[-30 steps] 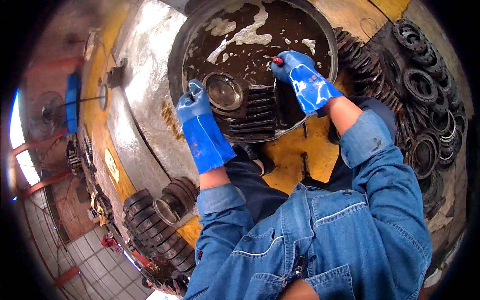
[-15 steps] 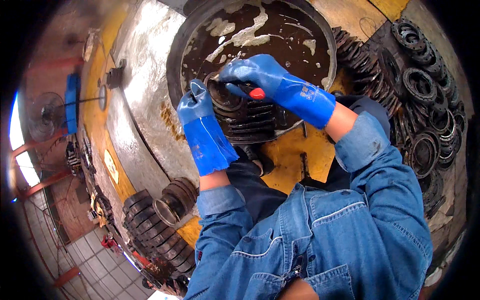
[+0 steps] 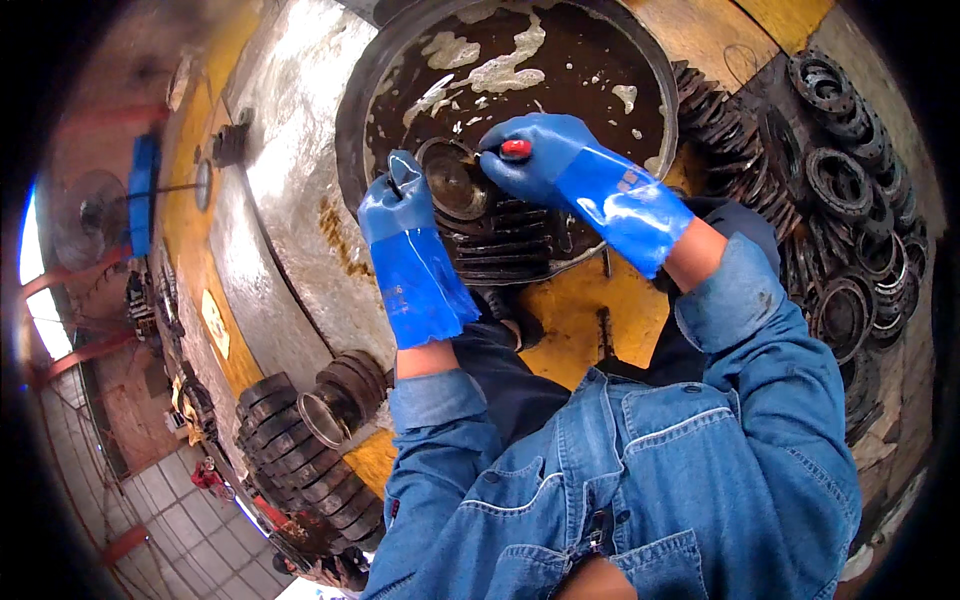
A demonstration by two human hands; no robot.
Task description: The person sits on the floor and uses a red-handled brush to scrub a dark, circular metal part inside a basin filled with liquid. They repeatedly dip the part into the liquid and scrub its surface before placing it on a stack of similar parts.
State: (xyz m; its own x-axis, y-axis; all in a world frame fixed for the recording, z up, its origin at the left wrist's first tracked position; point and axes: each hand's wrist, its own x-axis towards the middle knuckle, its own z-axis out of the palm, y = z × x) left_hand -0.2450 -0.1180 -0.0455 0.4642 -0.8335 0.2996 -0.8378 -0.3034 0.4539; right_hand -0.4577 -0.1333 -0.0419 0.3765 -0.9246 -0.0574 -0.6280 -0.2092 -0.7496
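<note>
The gloved left hand (image 3: 398, 205) clamps a ribbed metal cylinder (image 3: 480, 215) over a tub of dark foamy liquid (image 3: 600, 60) while the right hand (image 3: 535, 155), closed on a red-handled tool (image 3: 515, 148), appears mid-cleaning at its open end, likely needing steady working around the rim next.

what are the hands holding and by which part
The left hand grips the finned metal cylinder by its left side near the top rim. The right hand holds a red-handled tool by the handle.
</note>
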